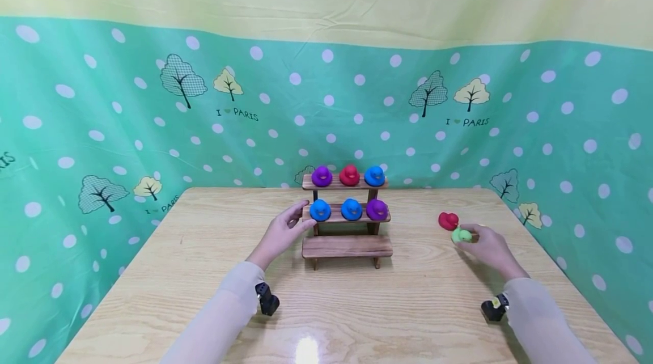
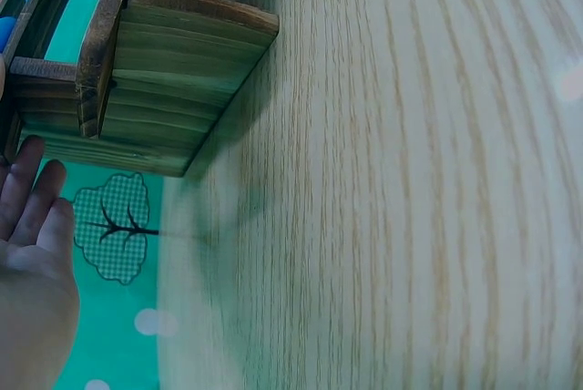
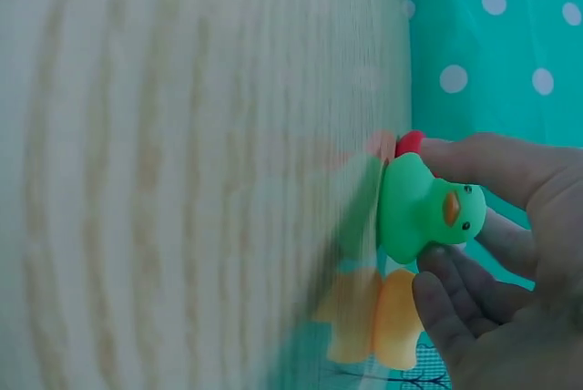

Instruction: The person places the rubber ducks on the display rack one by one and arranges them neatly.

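My right hand (image 1: 487, 248) pinches a green rubber duck (image 3: 424, 208) between thumb and fingers, low over the right part of the table. A red rubber duck (image 1: 448, 220) is right beside it, mostly hidden behind the thumb in the right wrist view. My left hand (image 1: 282, 232) is at the left end of a three-tier wooden stand (image 1: 347, 246), its fingers extended beside the middle tier. The closest duck to it is a blue rubber duck (image 1: 320, 210). In the left wrist view, the fingers (image 2: 36, 194) lie beside the stand's edge.
More ducks fill the upper tiers: a purple duck (image 1: 322, 176), a red duck (image 1: 350, 175) and a blue duck (image 1: 374, 176) on top. An orange object (image 3: 398, 317) stands under my right fingers. A polka-dot cloth (image 1: 326, 97) hangs behind the wooden table (image 1: 214, 222).
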Demonstrator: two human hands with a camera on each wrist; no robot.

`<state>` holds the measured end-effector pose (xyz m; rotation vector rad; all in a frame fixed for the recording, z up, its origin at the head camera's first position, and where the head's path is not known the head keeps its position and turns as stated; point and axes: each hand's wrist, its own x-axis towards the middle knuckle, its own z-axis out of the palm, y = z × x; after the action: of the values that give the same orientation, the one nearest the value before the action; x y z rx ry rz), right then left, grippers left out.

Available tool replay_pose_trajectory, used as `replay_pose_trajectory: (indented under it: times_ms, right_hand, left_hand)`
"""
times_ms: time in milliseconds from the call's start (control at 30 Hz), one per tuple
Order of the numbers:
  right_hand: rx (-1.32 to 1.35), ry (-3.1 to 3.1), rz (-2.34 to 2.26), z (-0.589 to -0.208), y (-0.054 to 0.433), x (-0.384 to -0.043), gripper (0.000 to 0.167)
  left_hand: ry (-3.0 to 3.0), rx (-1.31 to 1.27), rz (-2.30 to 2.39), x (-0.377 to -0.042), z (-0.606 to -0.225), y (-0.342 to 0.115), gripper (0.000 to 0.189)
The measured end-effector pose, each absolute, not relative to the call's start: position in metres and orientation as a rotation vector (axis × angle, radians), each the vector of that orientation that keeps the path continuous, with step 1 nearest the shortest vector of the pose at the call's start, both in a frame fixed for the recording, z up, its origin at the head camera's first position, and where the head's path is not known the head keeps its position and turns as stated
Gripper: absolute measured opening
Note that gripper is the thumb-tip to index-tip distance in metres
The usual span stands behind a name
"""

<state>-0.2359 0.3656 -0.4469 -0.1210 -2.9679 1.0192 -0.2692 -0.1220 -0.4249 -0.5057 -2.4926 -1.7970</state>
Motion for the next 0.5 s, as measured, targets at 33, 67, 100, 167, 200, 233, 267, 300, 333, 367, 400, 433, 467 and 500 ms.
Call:
replay_pose_trajectory:
  times_ms: [33,67,100,167,200,233,267,300,333,367,400,433,467,500]
  right_hand:
    - [-0.127,-2.979,1.014,-0.447,0.365,-0.236,0.067]
    - [-0.125,-2.991,1.002,-0.446,0.365,-0.235,0.068]
    - [-0.128,-3.001,0.995,-0.446,0.364,-0.235,0.068]
    - [-0.124,-3.013,0.979,-0.446,0.363,-0.235,0.069]
    - [-0.118,-3.014,0.976,-0.446,0.363,-0.234,0.069]
    - [-0.115,-3.015,0.967,-0.446,0.362,-0.233,0.069]
    - [-0.116,-3.016,0.963,-0.446,0.362,-0.233,0.069]
    - [-0.122,-3.013,0.966,-0.446,0.362,-0.233,0.069]
    - [-0.119,-3.011,0.966,-0.446,0.362,-0.232,0.069]
    - [-0.12,-3.011,0.967,-0.446,0.362,-0.232,0.07]
    - [-0.124,-3.011,0.97,-0.447,0.361,-0.232,0.07]
    - [-0.125,-3.012,0.97,-0.447,0.361,-0.232,0.071]
    - [-0.126,-3.011,0.971,-0.447,0.361,-0.232,0.071]
    - [-0.127,-3.009,0.974,-0.448,0.361,-0.232,0.072]
  left_hand:
    - [-2.499,-0.513,-1.785,-0.266,-0.42,-0.121,0.061]
    - [-2.505,-0.517,-1.776,-0.262,-0.416,-0.121,0.061]
    - [-2.507,-0.519,-1.774,-0.259,-0.412,-0.12,0.061]
    - [-2.504,-0.519,-1.779,-0.256,-0.408,-0.12,0.06]
    - [-2.499,-0.517,-1.78,-0.255,-0.408,-0.119,0.06]
    - [-2.494,-0.516,-1.784,-0.255,-0.408,-0.119,0.06]
    - [-2.493,-0.509,-1.794,-0.254,-0.408,-0.119,0.06]
    - [-2.492,-0.505,-1.802,-0.254,-0.407,-0.119,0.06]
    - [-2.494,-0.502,-1.804,-0.254,-0.407,-0.119,0.06]
    - [-2.497,-0.499,-1.805,-0.254,-0.407,-0.119,0.06]
    - [-2.499,-0.497,-1.806,-0.254,-0.407,-0.119,0.06]
    - [-2.501,-0.497,-1.804,-0.255,-0.408,-0.119,0.06]
    - [-2.503,-0.498,-1.801,-0.256,-0.409,-0.119,0.06]
    - [-2.503,-0.493,-1.8,-0.259,-0.413,-0.119,0.06]
